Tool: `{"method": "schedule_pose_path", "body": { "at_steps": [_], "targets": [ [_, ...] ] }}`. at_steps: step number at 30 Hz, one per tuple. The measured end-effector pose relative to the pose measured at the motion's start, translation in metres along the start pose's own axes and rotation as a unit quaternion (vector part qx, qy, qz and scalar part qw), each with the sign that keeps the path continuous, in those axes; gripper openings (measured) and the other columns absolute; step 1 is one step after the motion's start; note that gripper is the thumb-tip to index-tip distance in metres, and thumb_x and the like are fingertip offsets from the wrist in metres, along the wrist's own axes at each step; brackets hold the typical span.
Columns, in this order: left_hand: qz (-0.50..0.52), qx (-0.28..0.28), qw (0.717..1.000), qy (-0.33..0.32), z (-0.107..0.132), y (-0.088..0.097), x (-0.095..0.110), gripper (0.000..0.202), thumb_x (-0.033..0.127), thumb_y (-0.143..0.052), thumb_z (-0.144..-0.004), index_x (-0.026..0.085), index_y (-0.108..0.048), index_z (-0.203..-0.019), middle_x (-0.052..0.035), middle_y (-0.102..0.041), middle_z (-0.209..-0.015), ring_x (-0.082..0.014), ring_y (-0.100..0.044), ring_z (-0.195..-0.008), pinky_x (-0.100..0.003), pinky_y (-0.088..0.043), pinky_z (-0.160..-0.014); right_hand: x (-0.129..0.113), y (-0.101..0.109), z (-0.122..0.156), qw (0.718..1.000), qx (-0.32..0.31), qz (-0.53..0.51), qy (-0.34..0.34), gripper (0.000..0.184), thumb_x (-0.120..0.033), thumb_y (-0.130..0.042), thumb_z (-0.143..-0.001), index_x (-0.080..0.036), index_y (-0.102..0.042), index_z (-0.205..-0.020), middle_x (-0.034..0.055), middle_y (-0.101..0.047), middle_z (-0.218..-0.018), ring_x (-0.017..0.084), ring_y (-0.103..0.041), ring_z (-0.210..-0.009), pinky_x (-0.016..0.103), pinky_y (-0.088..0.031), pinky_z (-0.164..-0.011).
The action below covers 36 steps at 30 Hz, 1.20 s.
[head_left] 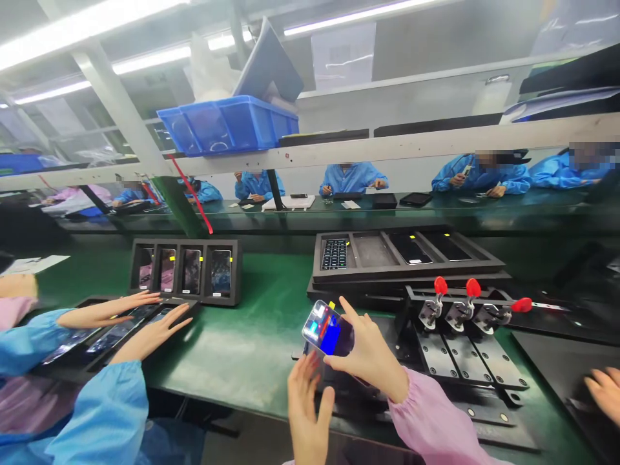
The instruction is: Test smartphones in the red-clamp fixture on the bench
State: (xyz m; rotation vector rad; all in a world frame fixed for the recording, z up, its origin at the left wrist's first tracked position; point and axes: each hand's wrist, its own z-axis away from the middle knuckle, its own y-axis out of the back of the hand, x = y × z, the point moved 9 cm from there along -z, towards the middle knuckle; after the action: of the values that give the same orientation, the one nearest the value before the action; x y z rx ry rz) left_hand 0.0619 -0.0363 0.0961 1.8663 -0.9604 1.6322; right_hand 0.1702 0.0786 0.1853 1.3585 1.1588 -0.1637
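Pink sleeves [431, 420] cover the person's arms. The right hand [371, 355] pinches a shiny phone [328, 329] in its fingers above the green bench [227, 361], and the left hand [305, 407] stands open, fingers wide, just below it. Red-handled clamps [467, 310] and a black tray [407, 274] of phones sit past it, and a co-worker's hands [111, 320] rest far left.

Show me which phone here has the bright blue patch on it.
The phone held up in the person's right hand; the dark phones in the tray ahead show no blue.
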Motion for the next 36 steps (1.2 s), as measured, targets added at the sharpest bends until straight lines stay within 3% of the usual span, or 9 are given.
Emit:
{"method": "schedule_pose_path", "body": {
  "at_steps": [4,10,13,15,19,23,28,33,36],
  "targets": [
    [0.096,-0.105,0.990,-0.015,0.001,-0.054,0.006,0.092,0.058,-0.064,-0.067,0.026,-0.015,-0.138,-0.0162,-0.029,-0.143,-0.0320,-0.034,-0.130,-0.044,-0.036,-0.103,-0.010,0.022,0.011,0.996,0.051,-0.053,-0.039,0.097,-0.038,-0.066,-0.060,-0.021,-0.016,-0.141,0.0056,-0.062,-0.110,0.026,-0.054,-0.107,0.052,-0.030,-0.101],
    [0.165,-0.138,0.976,0.042,0.001,-0.087,-0.016,0.106,0.068,-0.070,-0.045,0.020,-0.032,-0.132,-0.0184,-0.049,-0.128,-0.0372,-0.046,-0.119,-0.048,-0.040,-0.099,0.001,0.028,0.025,0.991,0.084,-0.023,-0.104,0.103,-0.042,-0.067,-0.064,-0.021,-0.005,-0.144,0.0059,-0.066,-0.100,0.030,-0.058,-0.098,0.056,-0.037,-0.093],
    [0.203,-0.155,0.964,0.073,0.005,-0.090,-0.014,0.105,0.068,-0.072,-0.041,0.021,-0.038,-0.129,-0.0166,-0.054,-0.123,-0.0374,-0.046,-0.120,-0.047,-0.041,-0.098,0.011,0.033,0.032,0.990,0.061,-0.093,-0.090,0.101,-0.039,-0.066,-0.067,-0.024,-0.002,-0.143,0.0045,-0.065,-0.105,0.026,-0.061,-0.095,0.049,-0.044,-0.090],
    [0.239,-0.172,0.951,0.099,0.008,-0.090,-0.012,0.097,0.066,-0.072,-0.046,0.023,-0.041,-0.128,-0.0147,-0.057,-0.121,-0.0366,-0.048,-0.118,-0.047,-0.043,-0.095,0.021,0.041,0.039,0.984,0.065,-0.146,-0.083,0.088,-0.038,-0.062,-0.074,-0.024,-0.009,-0.143,0.0052,-0.064,-0.111,0.023,-0.061,-0.099,0.043,-0.047,-0.090],
    [0.297,-0.185,0.926,0.141,0.013,-0.087,-0.010,0.073,0.062,-0.067,-0.059,0.028,-0.050,-0.121,-0.0101,-0.059,-0.122,-0.0346,-0.054,-0.112,-0.049,-0.046,-0.090,0.043,0.052,0.057,0.967,0.130,-0.202,-0.084,0.054,-0.035,-0.047,-0.085,-0.021,-0.033,-0.135,0.0073,-0.064,-0.113,0.017,-0.062,-0.099,0.034,-0.050,-0.088],
    [0.311,-0.176,0.919,0.165,0.020,-0.089,-0.012,0.066,0.063,-0.063,-0.063,0.027,-0.055,-0.117,-0.0098,-0.060,-0.120,-0.0349,-0.055,-0.111,-0.051,-0.045,-0.092,0.041,0.057,0.074,0.962,0.222,-0.153,-0.043,0.041,-0.028,-0.045,-0.086,-0.023,-0.044,-0.127,0.0056,-0.063,-0.115,0.015,-0.065,-0.088,0.030,-0.054,-0.082],
    [0.314,-0.166,0.917,0.182,0.026,-0.096,-0.004,0.063,0.063,-0.061,-0.066,0.027,-0.055,-0.118,-0.0091,-0.061,-0.118,-0.0339,-0.055,-0.111,-0.050,-0.044,-0.094,0.029,0.060,0.085,0.958,0.279,-0.068,-0.009,0.043,-0.024,-0.047,-0.084,-0.024,-0.045,-0.127,0.0050,-0.064,-0.112,0.016,-0.066,-0.082,0.031,-0.056,-0.075],
    [0.308,-0.167,0.919,0.181,0.026,-0.102,0.005,0.066,0.062,-0.064,-0.063,0.024,-0.056,-0.116,-0.0102,-0.064,-0.112,-0.0342,-0.057,-0.107,-0.049,-0.045,-0.092,0.019,0.057,0.086,0.965,0.255,-0.060,0.007,0.058,-0.025,-0.058,-0.077,-0.028,-0.038,-0.131,0.0051,-0.048,-0.133,0.025,-0.052,-0.115,0.039,-0.052,-0.087],
    [0.319,-0.190,0.911,0.178,0.027,-0.108,0.006,0.065,0.063,-0.060,-0.066,0.024,-0.055,-0.117,-0.0109,-0.065,-0.109,-0.0343,-0.057,-0.106,-0.051,-0.045,-0.091,0.022,0.060,0.087,0.964,0.239,-0.117,-0.012,0.068,-0.029,-0.065,-0.070,-0.026,-0.036,-0.132,0.0076,-0.041,-0.137,0.027,-0.049,-0.118,0.039,-0.052,-0.087]
  ]
}}
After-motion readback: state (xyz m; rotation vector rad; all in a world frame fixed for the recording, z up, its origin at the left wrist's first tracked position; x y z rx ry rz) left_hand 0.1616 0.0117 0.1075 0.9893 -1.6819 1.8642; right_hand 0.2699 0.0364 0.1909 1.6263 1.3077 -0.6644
